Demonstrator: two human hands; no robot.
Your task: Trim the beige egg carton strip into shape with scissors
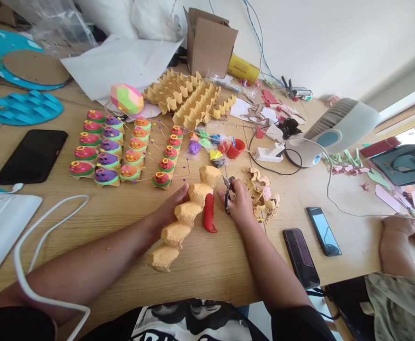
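Observation:
My left hand (173, 203) grips a strip of tan egg-carton cups (177, 232) from its far side, and the strip slants toward me above the table. Beside the strip's far end, my right hand (241, 201) is closed around small black-handled scissors (226, 192), their metal tips pointing away from me. The tips sit a little apart from the strip. Between my hands lies a red elongated object (209, 213) with a small loop at its near end. Torn carton scraps (264, 194) lie heaped right of my right hand.
Painted carton strips with faces (108, 147) stand in rows at left. Uncut egg trays (182, 94) lie behind, near a red cup (235, 148). Phones (33, 156), a white cable (26, 289) and a fan (338, 123) surround the work. Another person's hands (401, 227) rest at right.

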